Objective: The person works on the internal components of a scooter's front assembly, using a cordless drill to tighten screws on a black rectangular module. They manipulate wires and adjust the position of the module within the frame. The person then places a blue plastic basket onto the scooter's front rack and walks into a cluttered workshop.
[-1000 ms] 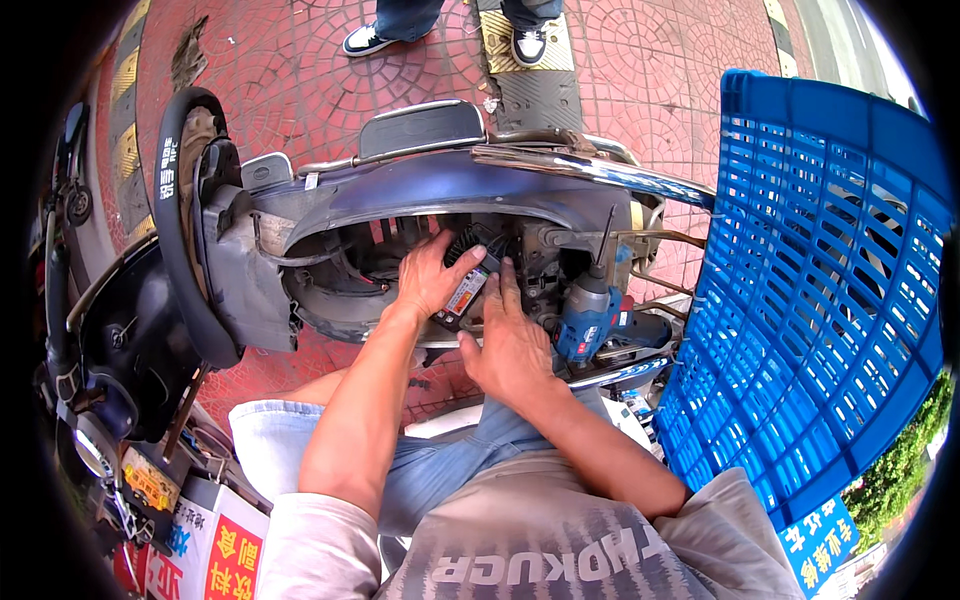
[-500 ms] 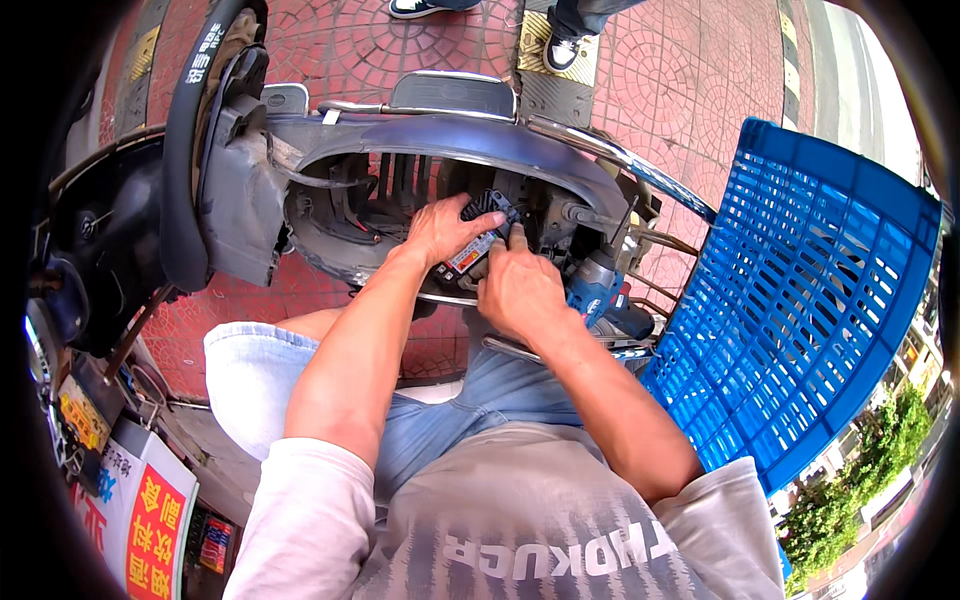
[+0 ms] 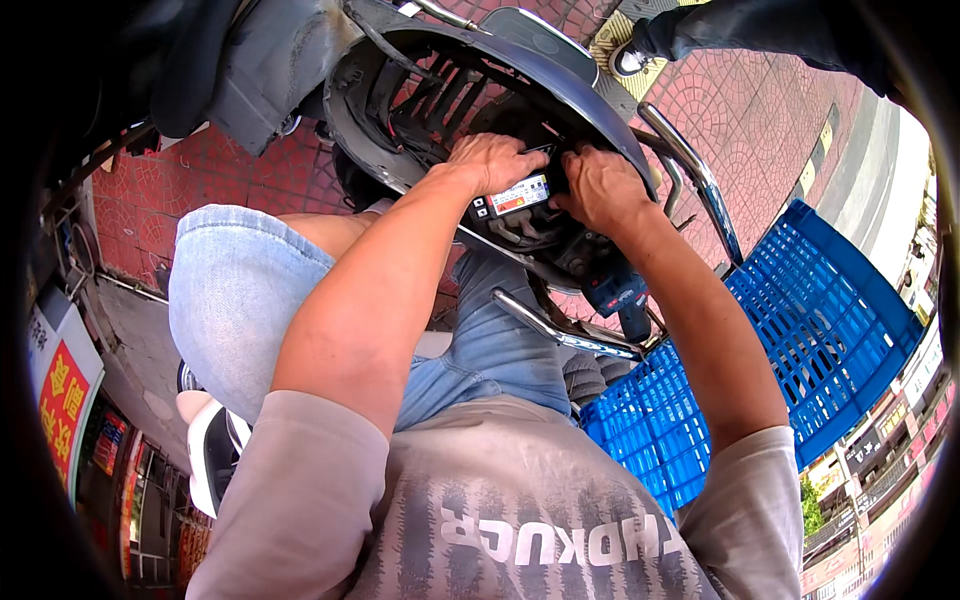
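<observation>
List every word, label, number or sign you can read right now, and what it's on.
Shirt: large pale letters, upside down; not copied here.
Sign, far left: yellow characters on red; not copied here.
Box: white-and-orange label; fine print too small.
Power tool: marking too small.
Signs, far right: too small.

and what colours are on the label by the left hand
The label is mainly white, with orange; see the head view.

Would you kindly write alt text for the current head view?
A bare left hand touches a labelled black rectangular box inside an open dark-blue scooter body; the bare right hand is beside it. A blue power drill and blue plastic basket are at right.
</observation>
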Motion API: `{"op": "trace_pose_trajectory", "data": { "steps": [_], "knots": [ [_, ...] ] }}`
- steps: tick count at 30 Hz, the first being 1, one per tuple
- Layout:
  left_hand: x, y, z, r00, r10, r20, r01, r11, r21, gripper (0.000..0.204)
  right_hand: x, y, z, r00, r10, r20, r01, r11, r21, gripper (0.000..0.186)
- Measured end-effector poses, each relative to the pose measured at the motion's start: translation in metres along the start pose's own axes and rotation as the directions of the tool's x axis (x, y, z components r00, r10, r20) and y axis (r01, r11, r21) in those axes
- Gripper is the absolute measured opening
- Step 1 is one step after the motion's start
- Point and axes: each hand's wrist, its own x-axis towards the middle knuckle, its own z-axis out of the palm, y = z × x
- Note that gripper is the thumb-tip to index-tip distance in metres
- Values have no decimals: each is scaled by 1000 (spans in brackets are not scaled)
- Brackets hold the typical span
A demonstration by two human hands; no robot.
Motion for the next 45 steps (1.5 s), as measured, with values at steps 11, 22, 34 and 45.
{"op": "trace_pose_trajectory", "data": {
  "steps": [11,22,34,45],
  "knots": [
    [-10,-3,-1,998,-13,-63,17,997,72,77,-13,-10,18,965,39,-259,-31,999,36,36],
    [-13,-1,0,996,-21,-89,28,996,81,79,-4,-35,8,936,301,-182,-267,945,186,25],
    [-12,-5,9,983,30,-183,-13,996,93,78,-11,-43,18,883,289,-370,-178,935,305,15],
    [-14,-1,3,988,1,-155,10,997,71,80,-10,-14,-16,999,-16,-42,16,1000,21,22]
  ]
}}
